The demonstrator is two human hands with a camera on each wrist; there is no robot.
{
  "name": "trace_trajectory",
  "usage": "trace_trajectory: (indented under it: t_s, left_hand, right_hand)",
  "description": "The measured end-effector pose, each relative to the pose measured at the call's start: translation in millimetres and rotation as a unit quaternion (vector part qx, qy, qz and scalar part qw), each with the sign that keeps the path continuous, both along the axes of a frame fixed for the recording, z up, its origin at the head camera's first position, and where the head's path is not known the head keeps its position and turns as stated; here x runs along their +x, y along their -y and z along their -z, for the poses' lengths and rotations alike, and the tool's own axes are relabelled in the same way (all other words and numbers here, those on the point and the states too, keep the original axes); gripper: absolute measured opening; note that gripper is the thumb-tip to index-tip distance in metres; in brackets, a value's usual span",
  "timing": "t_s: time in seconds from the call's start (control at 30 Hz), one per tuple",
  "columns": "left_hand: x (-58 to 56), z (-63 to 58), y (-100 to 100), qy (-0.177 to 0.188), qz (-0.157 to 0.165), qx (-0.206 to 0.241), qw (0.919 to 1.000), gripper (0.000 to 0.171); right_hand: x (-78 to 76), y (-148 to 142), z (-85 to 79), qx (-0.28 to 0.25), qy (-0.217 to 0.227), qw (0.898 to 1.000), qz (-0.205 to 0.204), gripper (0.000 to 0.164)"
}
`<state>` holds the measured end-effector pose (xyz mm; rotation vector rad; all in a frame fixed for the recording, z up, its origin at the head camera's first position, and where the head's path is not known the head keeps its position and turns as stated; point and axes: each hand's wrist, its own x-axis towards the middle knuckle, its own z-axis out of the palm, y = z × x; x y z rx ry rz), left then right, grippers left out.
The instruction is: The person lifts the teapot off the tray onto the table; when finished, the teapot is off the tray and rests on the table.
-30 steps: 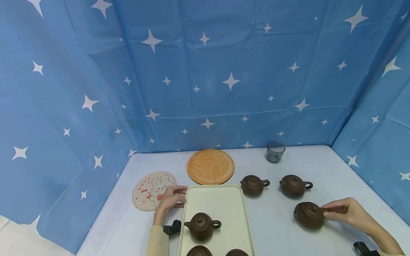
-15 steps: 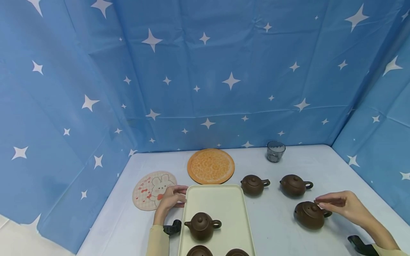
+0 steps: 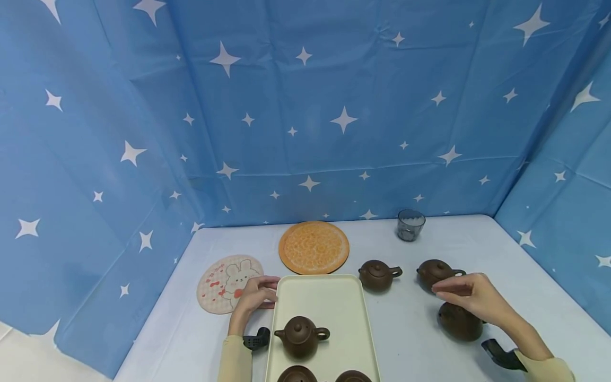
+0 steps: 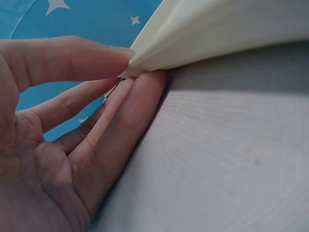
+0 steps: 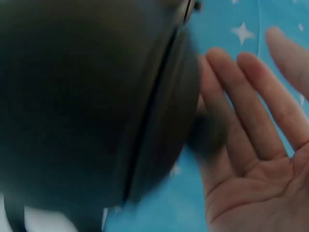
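Observation:
My left hand [image 3: 259, 294] pinches the left rim of a cream tray [image 3: 329, 297], thumb and fingers meeting at its edge in the left wrist view. A brown teapot [image 3: 299, 339] stands on this tray, its handle to the right. Two more brown lids or pots, one of them a round top [image 3: 297, 374], are cut off by the bottom edge. Over at the right, my right hand [image 3: 470, 297] is above a brown teapot [image 3: 459, 324] and hides part of it. In the right wrist view its fingers [image 5: 251, 96] are extended and hold nothing, beside a blurred dark teapot [image 5: 87, 106].
Two other brown teapots, a left one [image 3: 376, 276] and a right one [image 3: 434, 273], stand on the white table behind my right hand. A grey glass cup [image 3: 410, 225] is farther back. An orange round mat [image 3: 314, 248] and a rabbit mat [image 3: 217, 289] lie left.
My right hand has let go of the nearest teapot's handle and moved left and up across its top. That teapot stays in place. My left hand and the tray have not moved.

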<state>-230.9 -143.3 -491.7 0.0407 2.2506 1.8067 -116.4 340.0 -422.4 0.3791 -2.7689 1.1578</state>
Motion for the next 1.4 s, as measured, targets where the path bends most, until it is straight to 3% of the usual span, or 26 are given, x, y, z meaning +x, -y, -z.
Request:
trace_trajectory:
  t_s: [0.13,0.33,0.5,1.0,1.1,1.3,1.4]
  left_hand:
    - [2.1,-6.2,0,0.001,0.008,0.004,1.0,0.053]
    - [-1.1,0.1,0,0.0,0.002,0.004,1.0,0.054]
    - [-1.1,-2.2,-1,-0.001,0.001,0.006,1.0,0.054]
    - [-2.5,-1.3,1,0.001,-0.009,-0.002,1.0,0.054]
    - [1.4,-7.1,0,0.003,-0.009,-0.003,1.0,0.053]
    - [15.4,-31.1,-2,0.002,0.014,0.004,0.9999,0.053]
    - [17.7,-35.7,-2,0.001,0.021,0.006,0.9998,0.053]
  right_hand:
    - [-7.8,23,3.2,-0.005,-0.004,1.0,-0.017,0.022]
    - [-16.4,55,8.5,-0.056,-0.006,0.996,-0.065,0.024]
    - [-22.8,79,13.9,-0.089,0.0,0.991,-0.104,0.026]
    - [-35.3,138,20.8,-0.109,0.027,0.983,-0.147,0.03]
    - [-37.4,150,22.3,-0.113,0.036,0.98,-0.159,0.031]
    - [-38.6,173,30.7,-0.133,0.062,0.969,-0.198,0.03]
    - [-38.6,182,35.4,-0.139,0.079,0.963,-0.215,0.029]
